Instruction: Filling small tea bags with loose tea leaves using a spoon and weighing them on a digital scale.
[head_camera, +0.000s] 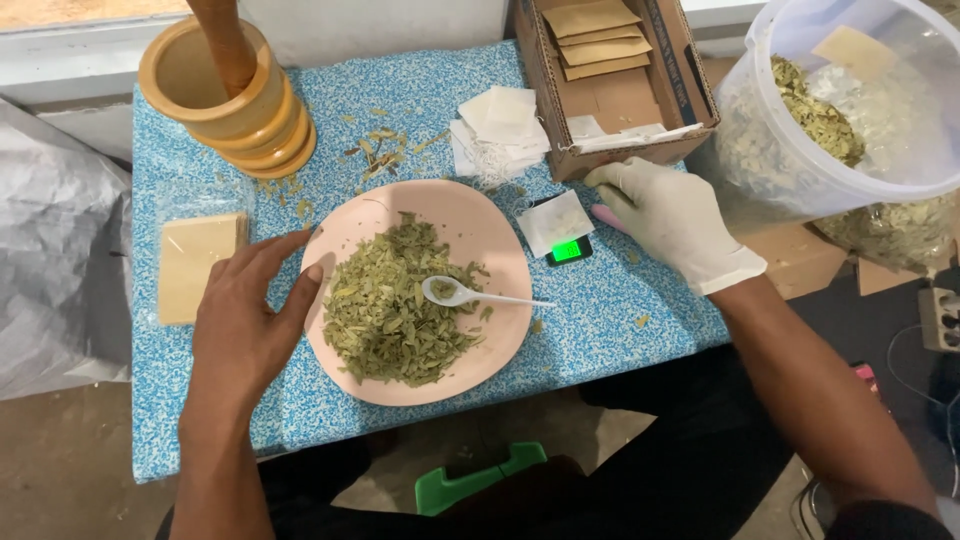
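Your bare left hand (240, 325) rests released against the pink plate (480, 225) rim, crushed leaves (395, 305) beside its fingertips—light, loose, likely spill-prone, grip the rim—gloved right hand (675, 220) released beside the small scale (568, 250).

— How many dishes are sitting mid-table?
— One round pink plate (470, 215), carrying one white plastic spoon (470, 294).
— And by the far left corner?
— One wooden mortar (225, 105) is standing there, holding one wooden pestle (225, 45).
— Containers along the far right edge?
— One brown cardboard box (615, 85), one clear plastic bucket (850, 110). One small digital scale (568, 248) is glowing green.
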